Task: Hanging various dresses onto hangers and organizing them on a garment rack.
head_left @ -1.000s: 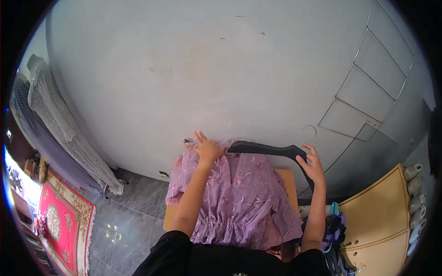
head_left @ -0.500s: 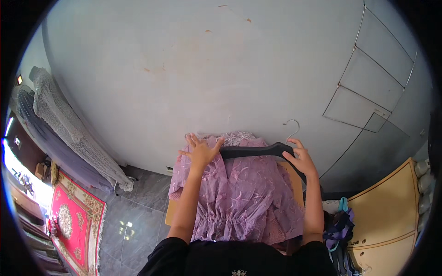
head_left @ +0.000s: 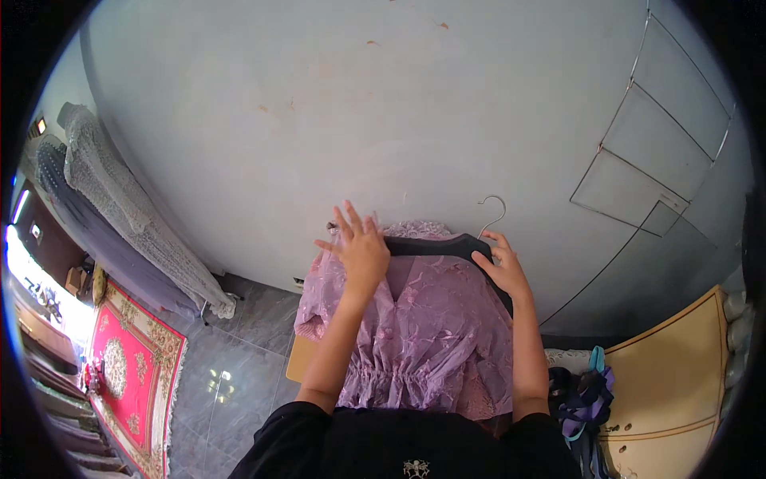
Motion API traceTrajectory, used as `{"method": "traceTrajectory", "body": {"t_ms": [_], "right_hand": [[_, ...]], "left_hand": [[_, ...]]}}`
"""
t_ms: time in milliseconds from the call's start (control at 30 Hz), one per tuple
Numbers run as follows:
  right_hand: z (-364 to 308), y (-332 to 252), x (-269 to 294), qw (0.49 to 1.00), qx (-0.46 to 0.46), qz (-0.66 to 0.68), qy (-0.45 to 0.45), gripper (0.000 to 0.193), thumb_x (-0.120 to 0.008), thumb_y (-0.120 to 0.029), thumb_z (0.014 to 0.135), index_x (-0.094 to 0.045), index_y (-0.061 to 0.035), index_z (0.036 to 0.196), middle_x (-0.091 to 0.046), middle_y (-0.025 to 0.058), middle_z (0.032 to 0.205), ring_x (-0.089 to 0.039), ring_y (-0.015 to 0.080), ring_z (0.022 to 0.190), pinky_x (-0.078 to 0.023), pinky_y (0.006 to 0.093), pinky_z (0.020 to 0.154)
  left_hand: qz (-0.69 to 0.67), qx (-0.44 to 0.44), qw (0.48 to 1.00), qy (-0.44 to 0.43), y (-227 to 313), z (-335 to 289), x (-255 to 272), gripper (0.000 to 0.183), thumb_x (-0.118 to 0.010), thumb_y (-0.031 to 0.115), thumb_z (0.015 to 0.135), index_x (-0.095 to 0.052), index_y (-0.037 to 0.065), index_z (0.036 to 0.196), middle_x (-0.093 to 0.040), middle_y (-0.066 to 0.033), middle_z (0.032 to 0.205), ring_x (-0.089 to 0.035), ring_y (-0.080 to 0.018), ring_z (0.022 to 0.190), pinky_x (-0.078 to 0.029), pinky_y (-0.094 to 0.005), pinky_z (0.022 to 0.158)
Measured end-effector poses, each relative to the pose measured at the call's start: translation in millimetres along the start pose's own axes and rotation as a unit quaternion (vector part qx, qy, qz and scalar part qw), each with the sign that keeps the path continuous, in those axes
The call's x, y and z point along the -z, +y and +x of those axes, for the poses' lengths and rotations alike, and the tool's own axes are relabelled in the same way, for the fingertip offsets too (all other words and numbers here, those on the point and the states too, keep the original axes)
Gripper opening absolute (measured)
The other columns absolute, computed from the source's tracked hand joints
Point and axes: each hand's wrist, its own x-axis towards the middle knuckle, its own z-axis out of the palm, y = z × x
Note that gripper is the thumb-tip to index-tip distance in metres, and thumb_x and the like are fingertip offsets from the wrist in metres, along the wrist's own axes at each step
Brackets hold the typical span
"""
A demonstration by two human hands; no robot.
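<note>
A mauve lace dress (head_left: 423, 319), gathered at the waist, lies in front of me. Across its neckline runs a black clothes hanger (head_left: 435, 247) with a silver hook (head_left: 501, 209) standing up. My right hand (head_left: 504, 267) grips this hanger near the base of the hook, thumb on the near side. The hanger's left end disappears behind my left hand at the dress's left shoulder. With fingers spread and raised, my left hand (head_left: 363, 254) rests at that shoulder; whether its palm presses the cloth is hidden.
A yellowish tabletop (head_left: 298, 359) shows under the dress, against a grey wall (head_left: 319, 144). Long sequined gowns (head_left: 116, 184) stand at left above a red rug (head_left: 120, 375). A wooden cabinet (head_left: 670, 367) and dark bundled straps (head_left: 582, 403) are at right. A wire rack (head_left: 602, 149) hangs on the wall.
My right hand and the hanger have shifted left, deeper toward the dress's left shoulder. The left hand's fingers have lifted and stretched upward. The whole view has tilted slightly.
</note>
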Motion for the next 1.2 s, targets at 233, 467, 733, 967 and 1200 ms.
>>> {"method": "traceTrajectory", "body": {"t_ms": [233,467,733,967,1200], "right_hand": [[16.7,-18.9,-22.5,0.996,0.038,-0.077,-0.007,0.037,-0.064,-0.043,0.077,-0.066,-0.0055,0.077,-0.036,0.0027,0.134,-0.008,0.0363,0.134,0.000,0.0696,0.094],[28.8,-33.7,-79.8,0.989,0.045,-0.125,-0.062,0.040,-0.062,-0.049,0.076,-0.069,-0.0100,0.081,-0.031,0.0031,0.137,-0.008,0.0388,0.133,0.000,0.0712,0.093],[56.9,-13.6,-131.1,0.990,0.092,-0.098,0.039,0.031,-0.064,-0.041,0.076,-0.069,-0.0122,0.085,-0.027,0.0061,0.139,-0.006,0.0465,0.130,-0.005,0.0761,0.088],[54.3,-48.7,-132.8,0.985,0.088,-0.142,0.039,0.037,-0.064,-0.041,0.075,-0.067,-0.0043,0.077,-0.030,0.0038,0.137,-0.006,0.0424,0.132,-0.004,0.0760,0.088],[59.5,-50.6,-112.0,0.990,0.089,-0.109,0.013,0.038,-0.064,-0.042,0.076,-0.067,-0.0039,0.075,-0.031,0.0034,0.137,-0.004,0.0409,0.133,0.000,0.0734,0.091]], "left_hand": [[-0.071,-0.042,0.995,0.053,24.0,-10.2,29.8,0.033,-0.044,0.025,0.089,-0.056,0.008,0.115,-0.015,-0.0182,0.145,-0.007,-0.0427,0.133,0.002,-0.0778,0.083],[-0.136,-0.035,0.988,0.069,22.7,-15.7,33.8,0.034,-0.046,0.024,0.087,-0.055,0.005,0.114,-0.015,-0.0216,0.144,-0.005,-0.0446,0.132,0.005,-0.0775,0.083],[-0.190,-0.028,0.980,0.043,30.6,-39.2,52.0,0.033,-0.044,0.023,0.089,-0.054,0.011,0.118,-0.010,-0.0204,0.145,0.003,-0.0447,0.133,0.008,-0.0750,0.085],[-0.119,-0.005,0.990,0.072,-19.6,-36.1,35.5,0.051,-0.045,0.038,0.087,-0.039,0.016,0.133,-0.005,-0.0197,0.146,0.004,-0.0432,0.133,0.007,-0.0725,0.089],[-0.049,-0.157,0.986,-0.020,-123.9,50.4,24.1,0.054,-0.058,0.050,0.075,-0.053,0.021,0.121,-0.011,-0.0157,0.146,-0.002,-0.0401,0.134,-0.001,-0.0745,0.090]]}}
